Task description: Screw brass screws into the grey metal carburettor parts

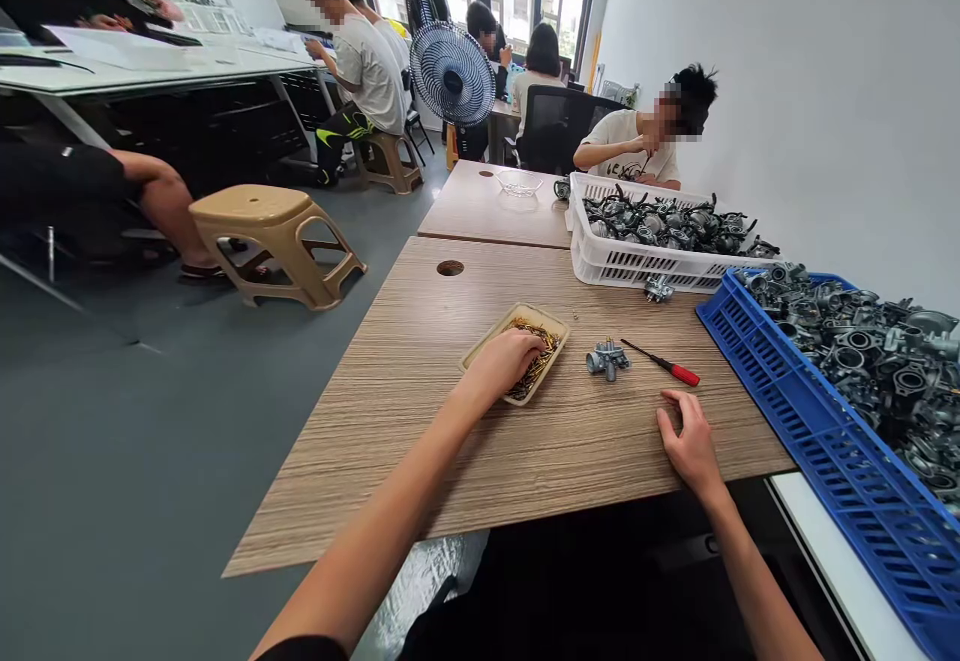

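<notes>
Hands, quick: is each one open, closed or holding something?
Left hand: in the tray; whether it holds anything can't be told.
Right hand: open, empty, near the screwdriver.

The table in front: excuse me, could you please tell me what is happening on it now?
The left hand is reaching into a tray of small brass pieces; its fingertips are hard to see. The right hand is at the table, apparently holding nothing, near a screwdriver. One metal part lies between tray and screwdriver. Metal parts fill the blue crate and white crate.
</notes>
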Available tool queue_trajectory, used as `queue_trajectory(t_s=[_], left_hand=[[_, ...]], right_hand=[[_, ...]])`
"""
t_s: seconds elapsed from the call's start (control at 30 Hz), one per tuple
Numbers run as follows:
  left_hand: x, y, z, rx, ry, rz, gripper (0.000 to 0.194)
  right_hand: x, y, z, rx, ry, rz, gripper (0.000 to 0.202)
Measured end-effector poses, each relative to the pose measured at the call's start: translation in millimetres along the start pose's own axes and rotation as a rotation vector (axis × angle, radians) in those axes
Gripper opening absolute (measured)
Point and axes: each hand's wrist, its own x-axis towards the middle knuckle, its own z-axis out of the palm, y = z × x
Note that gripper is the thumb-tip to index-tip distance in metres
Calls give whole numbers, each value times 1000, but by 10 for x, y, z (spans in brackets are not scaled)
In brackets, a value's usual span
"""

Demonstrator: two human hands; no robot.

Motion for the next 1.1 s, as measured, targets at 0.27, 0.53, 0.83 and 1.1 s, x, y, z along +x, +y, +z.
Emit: queue_trajectory(t_s=[0.27, 0.53, 0.83, 1.1], left_hand=[[2, 27, -20, 39, -6, -11, 24], [-10, 71, -10, 66, -16, -12, 34], [-3, 115, -33, 54, -36, -21, 25], [-1, 125, -40, 80, -37, -35, 23]], right_hand=[[2, 16, 9, 0, 2, -11, 25], [-4, 7, 11, -5, -6, -5, 25], [1, 20, 8, -14, -15, -17, 24], [5, 0, -1, -38, -14, -26, 24]])
